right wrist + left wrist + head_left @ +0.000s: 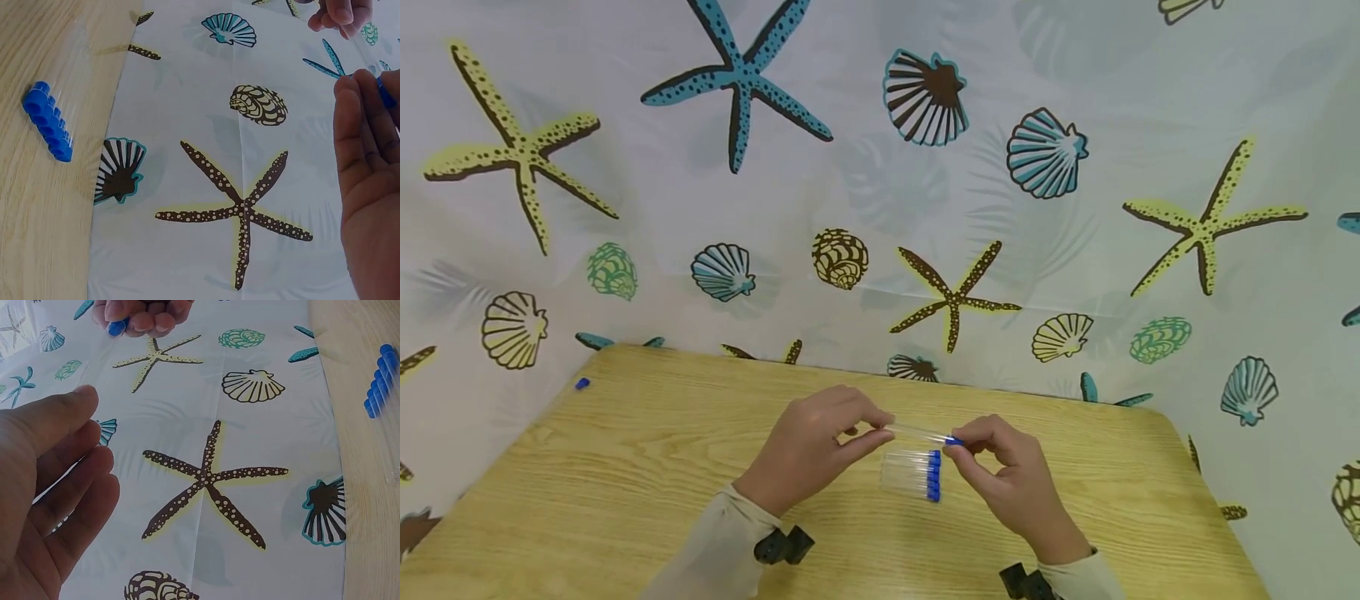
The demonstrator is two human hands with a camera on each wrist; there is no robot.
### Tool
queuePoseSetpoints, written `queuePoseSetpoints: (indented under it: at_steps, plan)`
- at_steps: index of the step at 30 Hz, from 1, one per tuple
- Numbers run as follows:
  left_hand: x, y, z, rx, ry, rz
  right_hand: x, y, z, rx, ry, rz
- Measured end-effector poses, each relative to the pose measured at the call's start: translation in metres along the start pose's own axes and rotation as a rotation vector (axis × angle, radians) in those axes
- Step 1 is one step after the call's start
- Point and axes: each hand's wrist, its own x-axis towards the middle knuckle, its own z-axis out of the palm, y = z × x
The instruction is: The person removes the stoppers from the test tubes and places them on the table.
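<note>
A clear test tube (917,432) lies nearly level between my two hands, above the table. My left hand (816,450) pinches its plain end between thumb and index finger. At the other end, my right hand (1011,471) grips the blue cap (386,92) with thumb and fingertips. Just below the hands, a row of several clear tubes (906,472) with blue caps lies side by side on the table, the caps (380,384) all facing right in the head view.
One loose blue piece (582,383), like a cap, sits at the far left edge of the wooden table (662,467). Behind the table hangs a white cloth (850,192) printed with starfish and shells. Dark wrist cameras (784,546) are strapped over the sleeves.
</note>
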Motion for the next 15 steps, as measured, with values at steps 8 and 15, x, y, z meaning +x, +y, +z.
queuePoseSetpoints:
  at_steps: [8,15]
  plan:
    - [-0.0012,0.0036,0.0012,-0.081,-0.085,-0.051,-0.0022,0.0028,0.0011,0.065,-0.031,0.013]
    - [-0.0019,0.0042,0.0017,-0.122,-0.122,-0.095,-0.0043,0.0047,-0.0059,0.176,-0.116,0.045]
